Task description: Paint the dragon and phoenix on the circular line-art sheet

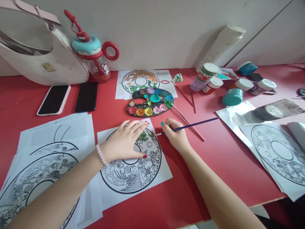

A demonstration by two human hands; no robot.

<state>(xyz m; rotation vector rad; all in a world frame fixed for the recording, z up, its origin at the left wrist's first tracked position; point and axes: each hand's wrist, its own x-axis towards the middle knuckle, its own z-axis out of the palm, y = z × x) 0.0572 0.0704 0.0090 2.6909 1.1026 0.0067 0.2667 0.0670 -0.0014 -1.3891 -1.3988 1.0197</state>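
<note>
L hand (126, 140), spread, w/ nothing gripped, lies on the drawing (140, 178) on the red tabletop (181, 187), prob. to steady it; R hand (175, 135) pinches the blue brush (200, 123) nr its tip, for control, I'd guess; palette (157, 104) just beyond, presum. for short reach.

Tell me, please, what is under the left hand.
Under the left hand lies a sheet with a ring-shaped drawing; green paint shows beside it. The hand covers part of the central circle and the drawing's upper left, so paint there cannot be seen.
</note>
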